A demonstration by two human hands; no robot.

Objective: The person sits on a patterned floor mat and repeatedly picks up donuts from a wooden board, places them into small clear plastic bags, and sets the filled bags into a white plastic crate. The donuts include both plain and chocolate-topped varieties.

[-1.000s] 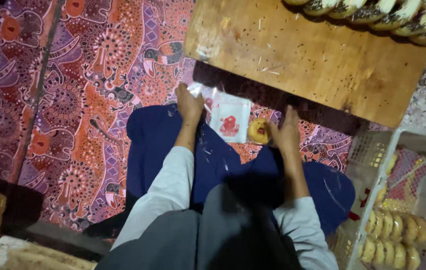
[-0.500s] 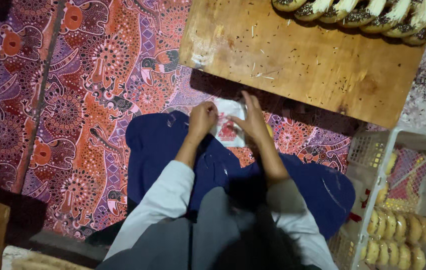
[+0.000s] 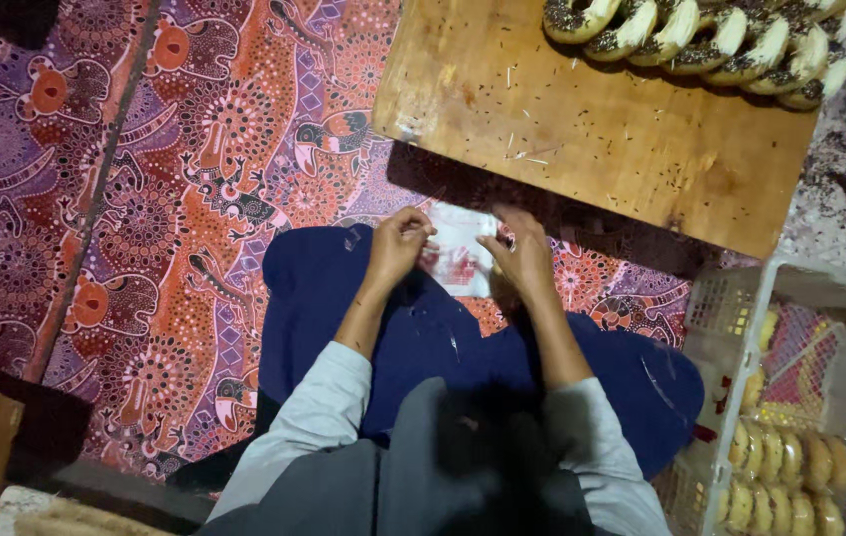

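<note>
Looking down, I see the small clear plastic bag (image 3: 459, 261) with a red print lying in my lap on the dark blue cloth (image 3: 344, 298), just below the near edge of the wooden board (image 3: 582, 119). A second ago the bag was spread open between my hands and a small round bun showed beside it near my right hand; now that bun is out of sight and both hands have drawn in to the bag's two sides. I judge that the bun has gone into the bag or behind my right hand, though I cannot tell which.

My left hand (image 3: 398, 243) is curled, its fingertips pinched together on the bag's left edge. My right hand (image 3: 522, 263) lies over the bag's right side with the fingers bent down and fairly close together; it touches the bag, but whether it grips it I cannot tell.

Farther out, a row of ring-shaped pastries with dark sprinkles (image 3: 701, 40) lines the far edge of the board. A white plastic crate (image 3: 741, 298) stands at my right with pale round buns (image 3: 790, 476) stacked inside. Patterned orange and purple fabric (image 3: 195, 149) covers the floor.
</note>
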